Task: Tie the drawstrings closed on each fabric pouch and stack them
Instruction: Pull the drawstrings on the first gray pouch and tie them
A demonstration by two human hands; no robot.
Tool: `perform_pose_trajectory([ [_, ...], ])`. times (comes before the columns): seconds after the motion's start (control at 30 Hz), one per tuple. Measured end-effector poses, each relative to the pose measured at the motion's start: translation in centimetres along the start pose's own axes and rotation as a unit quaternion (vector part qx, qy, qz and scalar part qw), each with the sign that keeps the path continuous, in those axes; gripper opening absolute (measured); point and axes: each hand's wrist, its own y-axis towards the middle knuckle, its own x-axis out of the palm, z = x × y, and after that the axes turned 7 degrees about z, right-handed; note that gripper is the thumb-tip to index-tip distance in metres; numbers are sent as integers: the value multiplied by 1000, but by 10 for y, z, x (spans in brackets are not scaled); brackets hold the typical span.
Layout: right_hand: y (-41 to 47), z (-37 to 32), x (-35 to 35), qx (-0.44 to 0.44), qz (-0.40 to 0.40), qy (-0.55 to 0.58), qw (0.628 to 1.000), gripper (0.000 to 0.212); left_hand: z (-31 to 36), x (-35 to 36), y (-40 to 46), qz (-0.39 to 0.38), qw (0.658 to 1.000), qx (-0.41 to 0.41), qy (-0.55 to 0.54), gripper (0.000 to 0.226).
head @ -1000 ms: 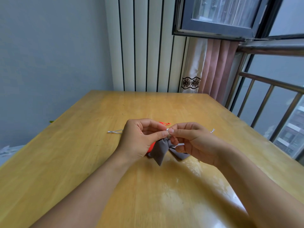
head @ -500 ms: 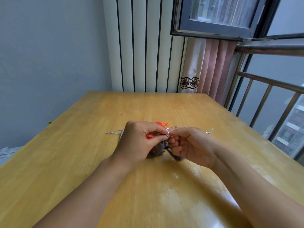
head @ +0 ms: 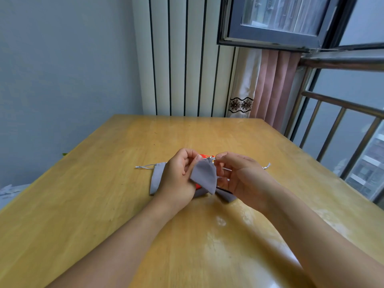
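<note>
Both hands pinch the grey pouch (head: 204,173) at its gathered neck.

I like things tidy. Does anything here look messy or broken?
Nothing looks broken or spilled. The grey pouch is just held up by both hands, with other pouches lying loosely under them on the table, not stacked yet.

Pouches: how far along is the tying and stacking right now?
Done: nothing looks finished; no neat stack shows. In hand: the left hand and right hand hold a grey pouch up by its gathered neck, at its cord. Left: another grey pouch lies flat on the table, its cord trailing loose; a red one and more grey fabric sit beneath, their state hidden.
</note>
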Motion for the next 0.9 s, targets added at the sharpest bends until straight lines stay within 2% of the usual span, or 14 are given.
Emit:
perform_pose_trajectory([
  [0.13, -2, 3, 6, -105, 65, -30, 992, 15, -7, 4, 4, 76, 997, -30, 9, 15],
  [0.27, -1, 9, 13, -158, 114, -40, 980, 16, -7, 10, 7, 122, 990, -49, -44, 12],
  [0.47, 0, 11, 9, -195, 93, -128, 968, 19, -9, -1, 6, 47, 996, -52, -54, 5],
  [0.57, 1, 13, 9, -200, 87, -176, 960, 19, -7, 1, 3, 2, 995, -66, -69, 12],
  [0.7, 1, 11, 7, -204, 87, -190, 956, 21, -10, 1, 2, 9, 999, -41, -17, 13],
  [0.8, 0, 10, 8, -188, 61, -225, 954, 28, -10, -2, 2, 16, 999, -48, -16, 14],
  [0.9, -1, 11, 9, -181, 35, -270, 945, 27, -7, -1, 2, 17, 999, -47, 0, 15],
])
